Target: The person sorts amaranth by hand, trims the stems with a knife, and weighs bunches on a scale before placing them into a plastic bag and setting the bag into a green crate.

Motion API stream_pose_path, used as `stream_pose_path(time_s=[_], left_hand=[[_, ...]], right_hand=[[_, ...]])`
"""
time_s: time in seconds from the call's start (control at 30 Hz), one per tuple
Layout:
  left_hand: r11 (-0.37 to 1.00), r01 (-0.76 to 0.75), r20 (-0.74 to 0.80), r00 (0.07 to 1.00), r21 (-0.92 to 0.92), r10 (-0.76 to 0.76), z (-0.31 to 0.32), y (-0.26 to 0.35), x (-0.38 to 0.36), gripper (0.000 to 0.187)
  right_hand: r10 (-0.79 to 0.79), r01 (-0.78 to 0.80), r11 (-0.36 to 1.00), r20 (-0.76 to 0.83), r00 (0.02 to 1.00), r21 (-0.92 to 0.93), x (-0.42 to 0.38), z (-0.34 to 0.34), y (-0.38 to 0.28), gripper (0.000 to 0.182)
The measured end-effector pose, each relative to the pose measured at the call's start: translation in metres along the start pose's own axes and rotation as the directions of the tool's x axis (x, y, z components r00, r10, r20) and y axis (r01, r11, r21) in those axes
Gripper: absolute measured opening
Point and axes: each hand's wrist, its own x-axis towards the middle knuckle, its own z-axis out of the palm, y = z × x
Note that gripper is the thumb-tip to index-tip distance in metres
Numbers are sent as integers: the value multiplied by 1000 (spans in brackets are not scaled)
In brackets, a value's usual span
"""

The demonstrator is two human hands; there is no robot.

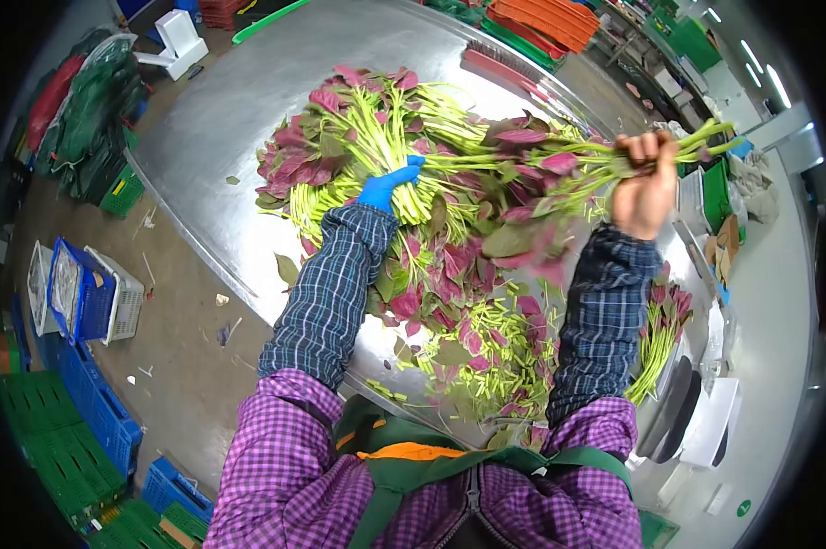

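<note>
A large heap of red amaranth (376,128), with purple-green leaves and pale green stems, lies on a metal table (203,128). My left hand (391,187), in a blue glove, is closed on stems at the middle of the heap; some of its fingers are hidden among them. To the right, my bare right hand (644,183) is wrapped around a bunch of amaranth stems (596,160) raised above the table. The leafy part of that bunch points left towards the heap and is blurred. Short cut stem pieces and loose leaves (495,352) are scattered nearer my body.
A brush with a red back (504,71) lies at the table's far edge. More amaranth (653,352) sits at the right. Orange crates (546,23) are stacked beyond the table. On the floor at left stand a blue basket (88,293) and green crates (52,439).
</note>
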Motion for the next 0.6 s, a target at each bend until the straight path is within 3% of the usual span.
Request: stream_pose_path(time_s=[0.1, 0.17, 0.23, 0.3, 0.33, 0.37, 0.4, 0.47, 0.5, 0.53, 0.57, 0.6], left_hand=[[999, 20, -18, 1000, 29, -19, 5, 5, -4, 36], [995, 27, -51, 998, 93, -23, 5, 5, -1, 34], [987, 39, -86, 996, 154, -26, 6, 5, -2, 33], [977, -18, -99, 994, 214, 40, 9, 6, -6, 32], [972, -62, -63, 995, 228, 78, 14, 14, -21, 36], [995, -63, 16, 998, 80, 62, 19, 19, -38, 44], [1000, -14, 62, 998, 26, 12, 28, 33, -65, 45], [997, 56, 165, 985, -51, -47, 41, 55, -123, 50], [994, 77, 218, 974, -81, -57, 41, 55, -148, 54], [974, 116, 299, 953, -194, -54, 35, 45, -166, 49], [974, 131, 329, 942, -184, -65, 40, 41, -188, 48], [985, 114, 258, 963, -126, -78, 47, 32, -204, 46]], right_hand=[[-54, 55, 997, -17, 998, 51, 14, 9, -46, 21], [-125, 120, 991, 92, 988, 64, 23, 5, -77, 21], [-307, 319, 945, 131, 943, -77, 25, 18, -98, 25], [-434, 511, 775, 275, 858, -372, 21, 42, -96, 25], [-367, 506, 645, 348, 863, -573, 13, 47, -90, 18], [-236, 712, 353, 679, 696, -607, 8, 55, -86, 13], [-116, 956, 127, 953, 278, -264, 11, 70, -76, 22], [224, 989, 141, 974, 17, -50, -12, 77, -46, 13], [267, 956, 288, 955, -132, 52, -27, 81, -27, 12], [320, 932, 340, 916, -240, 126, -41, 78, -7, 14], [347, 904, 403, 891, -294, 142, -56, 76, 12, 14], [318, 875, 456, 889, -329, 161, -69, 79, 27, 13]])
